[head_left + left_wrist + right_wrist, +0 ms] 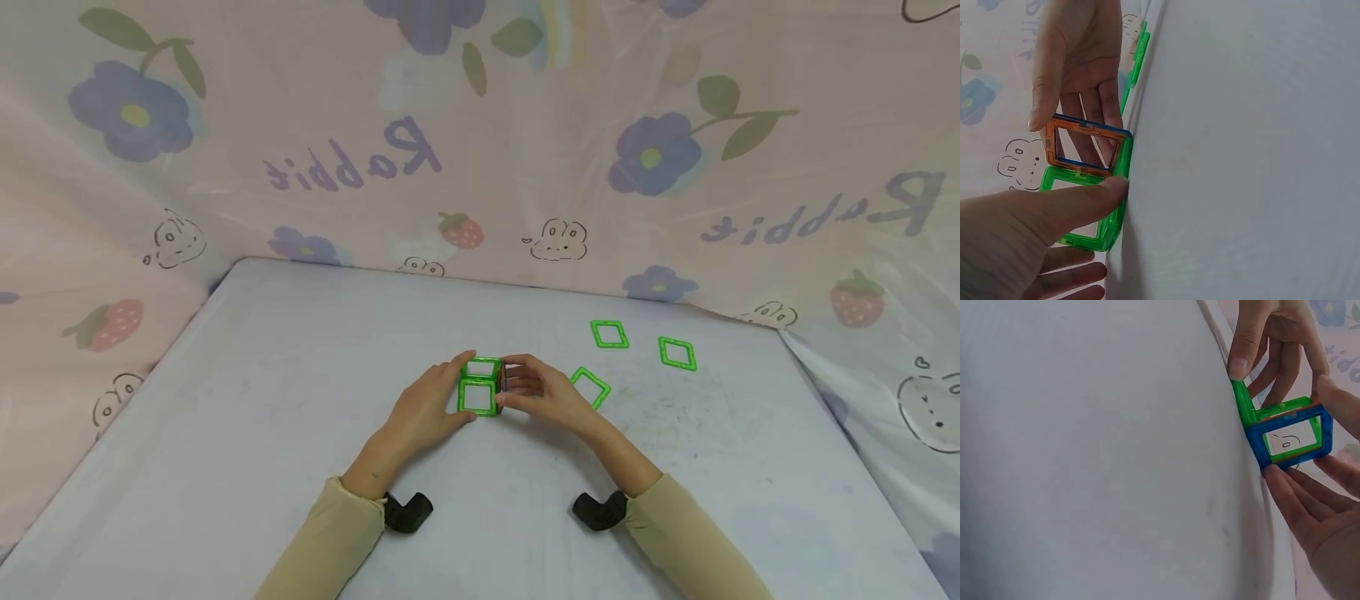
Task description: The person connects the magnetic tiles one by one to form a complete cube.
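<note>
In front of me two green magnetic tiles (pixel 478 380), square frames with clear middles, stand joined at an edge with one sloping up behind the other. My left hand (pixel 424 402) holds them from the left, thumb at the near corner and forefinger at the far one. Against their right side sits a tile that looks orange from within in the left wrist view and blue outside, the blue tile (pixel 1260 440) of the right wrist view. With thumb and fingertips at its edges, my right hand (pixel 551 393) grips this tile.
Right of my hands lie loose green tiles: one tile (pixel 600 387) partly behind the right hand, another tile (pixel 611 334) farther back, and a third tile (pixel 678 353) to the right. The white tabletop (pixel 247 375) meets a patterned cloth (pixel 495 167) at its back edge.
</note>
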`<state>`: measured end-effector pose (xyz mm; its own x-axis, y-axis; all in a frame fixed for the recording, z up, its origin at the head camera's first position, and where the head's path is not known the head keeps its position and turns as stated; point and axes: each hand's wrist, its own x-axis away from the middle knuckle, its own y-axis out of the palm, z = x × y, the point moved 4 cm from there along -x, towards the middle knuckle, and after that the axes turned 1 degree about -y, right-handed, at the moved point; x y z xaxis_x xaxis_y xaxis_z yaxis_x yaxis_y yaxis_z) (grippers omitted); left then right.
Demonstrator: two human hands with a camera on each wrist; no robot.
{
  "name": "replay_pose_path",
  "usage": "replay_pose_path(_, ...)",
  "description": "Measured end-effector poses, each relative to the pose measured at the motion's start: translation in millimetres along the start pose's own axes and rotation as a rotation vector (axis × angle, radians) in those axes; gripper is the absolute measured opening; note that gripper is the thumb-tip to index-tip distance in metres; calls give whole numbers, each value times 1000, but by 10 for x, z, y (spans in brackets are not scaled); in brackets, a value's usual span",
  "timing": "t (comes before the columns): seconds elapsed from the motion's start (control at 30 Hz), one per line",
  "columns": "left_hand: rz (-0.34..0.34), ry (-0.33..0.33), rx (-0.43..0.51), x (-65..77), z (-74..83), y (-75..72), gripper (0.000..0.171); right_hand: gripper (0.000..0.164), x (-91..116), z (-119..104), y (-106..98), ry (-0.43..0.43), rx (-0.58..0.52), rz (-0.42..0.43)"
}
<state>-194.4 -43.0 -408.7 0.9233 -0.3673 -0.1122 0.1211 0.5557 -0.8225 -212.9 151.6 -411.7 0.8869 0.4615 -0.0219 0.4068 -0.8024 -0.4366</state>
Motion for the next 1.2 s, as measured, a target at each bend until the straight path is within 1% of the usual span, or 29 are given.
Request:
replay_pose_path(0.2,-5,19,25,-5,-9,-7,83,56,13,-7,14,-17,5,21)
replay_pose_path(0.43,17,48,57,-36,-15,-17,69,55,-2,11,3,-48,28,57)
replay_pose_path(0.67,37,44,91,-53,-2,-31,62,54,-12,-6,-29,-103,33,102)
replay_pose_path(0.93,60,65,107,-43,25,-45,59,44,-3,-14,-78,-120,40,116)
replay_pose_path(0.97,61,68,110,-43,26,-45,59,43,9,-63,-84,-117,43,117)
replay_pose_path(1.03,64,73,112,-42,29,-45,57,40,12,-57,-92,-111,41,122)
replay_pose_path(1.17,68,68,97,-40,22,-42,54,35,12,-35,-102,-69,6,124)
replay_pose_path(1.2,72,68,91,-37,22,-43,54,34,1,20,-105,-64,-4,127)
